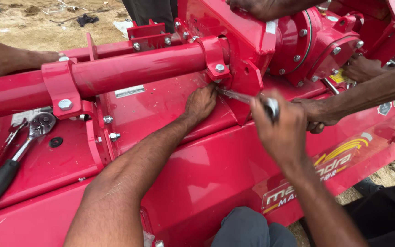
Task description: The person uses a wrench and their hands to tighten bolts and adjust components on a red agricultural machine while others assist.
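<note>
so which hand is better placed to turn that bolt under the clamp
Right, probably. The right hand already grips the spanner, whose far end reaches under the clamp. The left hand only presses there, fingertips at the bolt spot.

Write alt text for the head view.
A person's right hand turns a spanner under a bolted bracket on a red farm machine while the left hand presses beside it. A ratchet wrench lies left; other people's hands work nearby.
</note>
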